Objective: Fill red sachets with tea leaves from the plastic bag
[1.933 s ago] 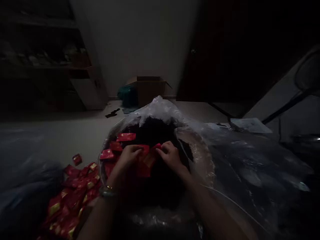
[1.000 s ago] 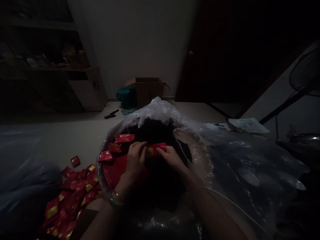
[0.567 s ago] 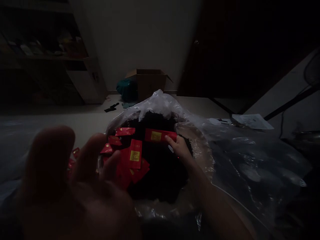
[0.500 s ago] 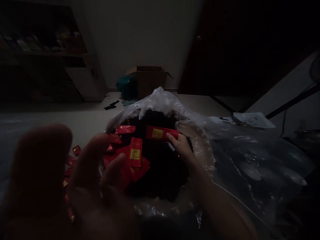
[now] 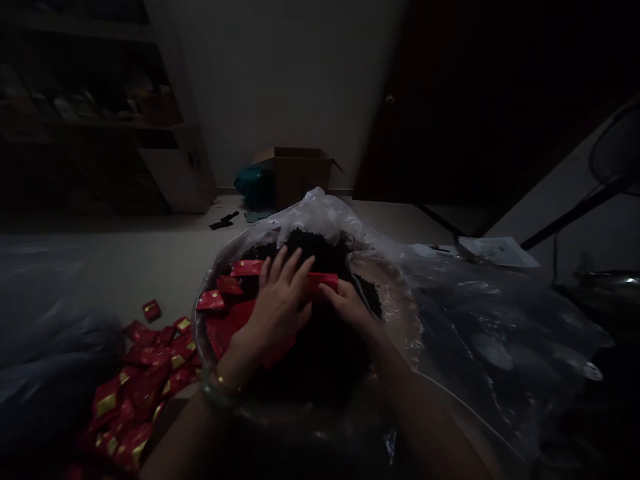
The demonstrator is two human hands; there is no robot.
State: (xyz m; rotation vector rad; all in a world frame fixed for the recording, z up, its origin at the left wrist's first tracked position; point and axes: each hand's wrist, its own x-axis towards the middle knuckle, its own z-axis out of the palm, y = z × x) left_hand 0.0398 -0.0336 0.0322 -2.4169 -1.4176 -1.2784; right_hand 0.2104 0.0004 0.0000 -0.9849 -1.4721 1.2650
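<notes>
My right hand (image 5: 349,304) pinches a flat red packet (image 5: 326,280) by its right end, thumb on top. Across the packet's left part lies my left hand (image 5: 281,293), fingers spread; whether it touches the packet I cannot tell. Both hands are above a wide, round container lined with a clear plastic bag (image 5: 316,202). Inside it is a heap of loose black shreds (image 5: 313,243), perhaps dry tea leaves. More red packets (image 5: 211,301) rest on the left side of the heap, partly hidden by my left hand and forearm.
Filled-looking red and gold packets (image 5: 145,377) are piled on the floor at left. An open cardboard box (image 5: 303,177) and a teal bag (image 5: 255,185) stand by the wall. Clear plastic sheeting (image 5: 480,320) spreads to the right. Shelves (image 5: 100,123) are at far left.
My left hand has moved from close to the camera, at lower left, forward to the red packet. My right hand keeps its hold on that packet. The view has tilted slightly.
</notes>
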